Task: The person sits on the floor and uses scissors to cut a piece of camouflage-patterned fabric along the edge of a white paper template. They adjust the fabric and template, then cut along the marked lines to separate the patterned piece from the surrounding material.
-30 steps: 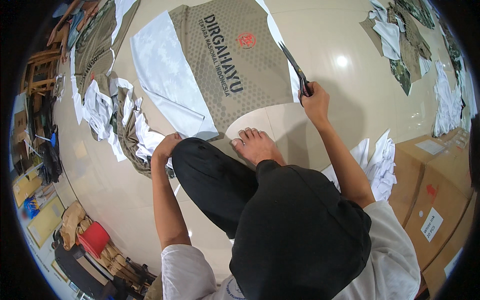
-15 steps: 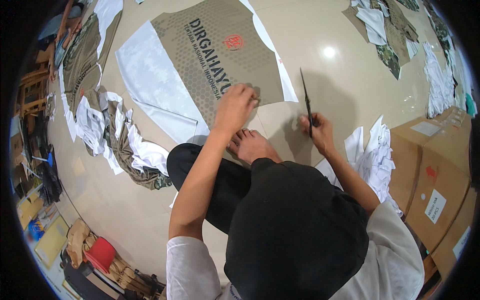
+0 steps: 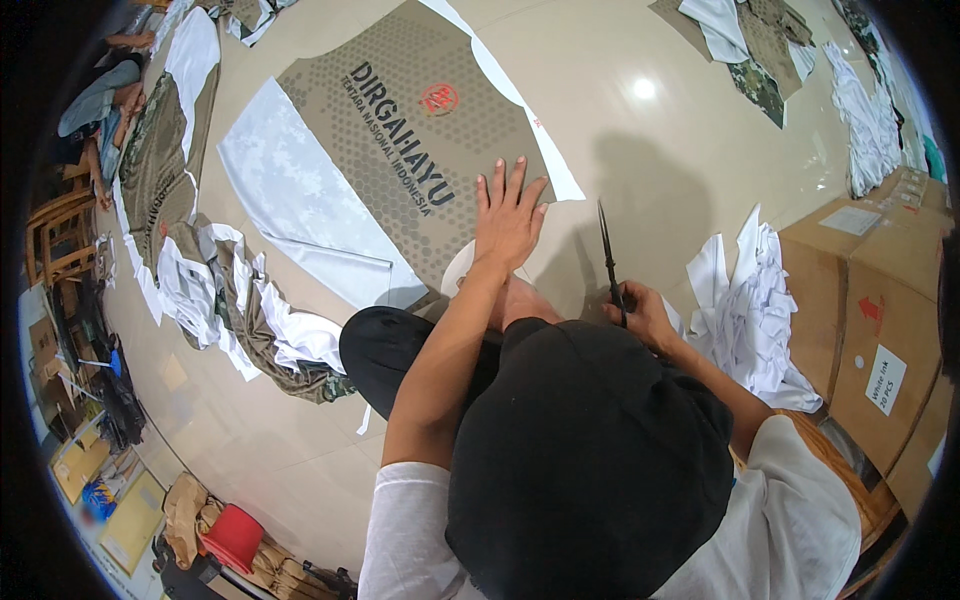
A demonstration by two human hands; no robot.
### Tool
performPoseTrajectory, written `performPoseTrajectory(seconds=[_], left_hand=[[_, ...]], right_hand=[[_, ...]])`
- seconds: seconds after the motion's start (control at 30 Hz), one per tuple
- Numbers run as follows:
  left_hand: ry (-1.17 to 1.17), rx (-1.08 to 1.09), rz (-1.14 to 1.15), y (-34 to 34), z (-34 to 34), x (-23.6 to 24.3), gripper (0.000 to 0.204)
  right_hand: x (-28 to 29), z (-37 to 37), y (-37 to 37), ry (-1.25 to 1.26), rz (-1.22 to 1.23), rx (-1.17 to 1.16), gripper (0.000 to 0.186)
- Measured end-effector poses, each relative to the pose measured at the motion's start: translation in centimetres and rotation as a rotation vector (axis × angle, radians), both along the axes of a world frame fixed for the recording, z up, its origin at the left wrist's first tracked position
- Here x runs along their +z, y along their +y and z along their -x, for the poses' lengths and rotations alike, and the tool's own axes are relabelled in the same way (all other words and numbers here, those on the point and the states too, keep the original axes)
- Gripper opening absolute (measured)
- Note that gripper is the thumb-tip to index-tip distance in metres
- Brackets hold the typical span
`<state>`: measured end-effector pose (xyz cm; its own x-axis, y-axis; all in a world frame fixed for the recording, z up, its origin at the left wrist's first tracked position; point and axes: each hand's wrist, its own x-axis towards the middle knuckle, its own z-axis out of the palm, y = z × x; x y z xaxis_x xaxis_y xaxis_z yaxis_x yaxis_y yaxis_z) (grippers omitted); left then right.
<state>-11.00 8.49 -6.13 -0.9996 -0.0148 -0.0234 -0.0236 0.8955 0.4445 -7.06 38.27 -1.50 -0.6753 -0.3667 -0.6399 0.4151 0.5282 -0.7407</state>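
Left hand (image 3: 508, 225): open, fingers spread, palm down over the lower right part of a tan-brown fabric panel (image 3: 480, 120); nothing gripped. Right hand (image 3: 645, 312): closed around the handles of dark scissors (image 3: 607, 250), which point away from the body, to the right of the panel and apart from it. Blades seen nearly edge-on; cannot tell how far they are parted.

Panel: spread on the floor in front of the person, with hexagon pattern, dark lettering and a red emblem. White strip (image 3: 563, 172) along its right edge; pale patterned cloth (image 3: 290, 190) along its left, lower corner folded. Bare foot (image 3: 520, 300) near its lower edge, partly hidden by the left forearm.

Surface: floor (image 3: 590, 60) of glossy cream tile, with a bright light reflection and a soft shadow beyond the scissors.

Room, left: crumpled brown and white cloth (image 3: 270, 300); a long brown-and-white piece (image 3: 165, 150) above it; at the rim, wooden furniture (image 3: 60, 235) and another person's arm (image 3: 103, 175). Lower left: red object (image 3: 232, 538), kind unclear. Right: heap of white scraps (image 3: 750, 300) beside cardboard boxes (image 3: 820, 300). Upper right: brown and camouflage pieces (image 3: 765, 85), then white cloth (image 3: 862, 125).
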Motion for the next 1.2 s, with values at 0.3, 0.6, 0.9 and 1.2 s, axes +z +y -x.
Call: performPoseTrajectory(seconds=[0.3,0.6,0.9,1.2], left_hand=[[0.118,0.058,-0.214,2.0,1.2,-0.1,0.041],[0.237,0.155,-0.216,-0.5,0.3,0.0,0.034],[0.256,0.362,-0.097,-2.0,0.3,-0.6,0.036],[0.229,0.421,-0.099,-2.8,0.0,-0.4,0.035]], right_hand=[[1.1,0.5,-1.4,-0.177,0.022,-0.125,0.037],[-0.4,1.2,-2.8,-0.251,0.117,-0.233,0.046],[-1.4,3.0,-4.3,-0.256,0.085,-0.24,0.035],[-1.3,3.6,-5.2,-0.273,0.129,-0.311,0.039]])
